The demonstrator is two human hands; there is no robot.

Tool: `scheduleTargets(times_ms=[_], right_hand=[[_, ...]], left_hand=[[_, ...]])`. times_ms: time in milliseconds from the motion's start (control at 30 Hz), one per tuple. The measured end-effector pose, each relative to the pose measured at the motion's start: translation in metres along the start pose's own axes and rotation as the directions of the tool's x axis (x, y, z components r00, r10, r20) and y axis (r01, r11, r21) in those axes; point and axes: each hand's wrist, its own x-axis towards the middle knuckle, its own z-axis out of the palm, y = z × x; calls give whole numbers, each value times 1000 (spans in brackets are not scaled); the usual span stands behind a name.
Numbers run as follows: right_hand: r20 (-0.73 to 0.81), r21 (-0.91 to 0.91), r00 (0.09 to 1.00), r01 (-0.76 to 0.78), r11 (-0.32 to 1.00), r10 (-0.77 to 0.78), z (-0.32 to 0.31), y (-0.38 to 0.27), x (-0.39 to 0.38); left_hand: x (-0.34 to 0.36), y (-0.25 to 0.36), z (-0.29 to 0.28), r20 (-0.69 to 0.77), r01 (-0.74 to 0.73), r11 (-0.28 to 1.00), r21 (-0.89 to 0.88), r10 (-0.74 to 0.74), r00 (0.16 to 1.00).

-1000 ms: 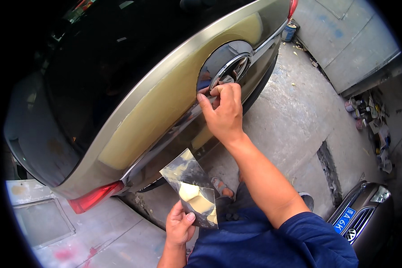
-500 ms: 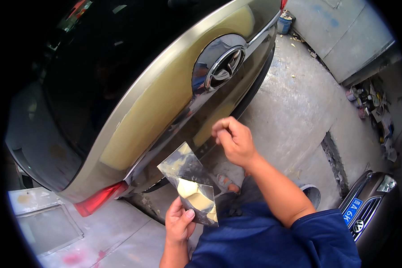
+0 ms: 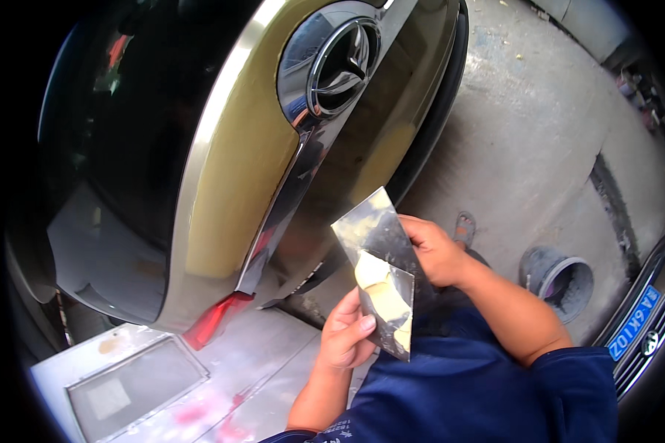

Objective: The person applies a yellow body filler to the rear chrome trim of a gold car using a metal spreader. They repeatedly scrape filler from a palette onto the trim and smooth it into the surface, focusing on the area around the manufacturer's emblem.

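At the far left is a car's dark rear window (image 3: 118, 184), bordered by the silver-gold frame of its tailgate (image 3: 168, 314). Below the tailgate's lower corner lies a pale panel (image 3: 255, 354) with pink smears and a framed rectangle. A red tail light (image 3: 216, 321) sits at that same corner. A dull yellow coat (image 3: 236, 162) covers a broad band of the tailgate, between the window and a chrome strip (image 3: 282, 192). A round chrome emblem (image 3: 342, 86) stands at the upper end of the strip.

The person's left hand (image 3: 347, 336) is clenched on the lower plate (image 3: 404, 280), its thumb on the left edge, fingers behind. Cream putty (image 3: 384, 295) spreads over this plate from its upper left corner down to the lower right one. The upper plate (image 3: 386, 232), thin and dark with yellowish smears, overlaps it and slants up towards the tailgate.

The right hand (image 3: 437, 255) is at the upper plate's right edge, its fingertips hidden behind; I cannot tell whether its grip grasps the plate.

Just beyond it is a sandalled foot (image 3: 464, 229). Farther right, a grey bucket (image 3: 543, 275) rests on the concrete floor (image 3: 517, 140), near another car's front grille (image 3: 632, 362).
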Motion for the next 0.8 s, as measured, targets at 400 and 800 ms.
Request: scheduleTargets(times_ms=[400, 800], right_hand=[[-22, 669, 996, -52, 741, 90, 27, 8, -43], [-545, 444, 838, 292, 847, -3, 71, 54, -78]], left_hand=[[-3, 14, -49, 127, 136, 970, 200, -163, 978], [-54, 111, -109, 451, -565, 700, 436, 374, 811]])
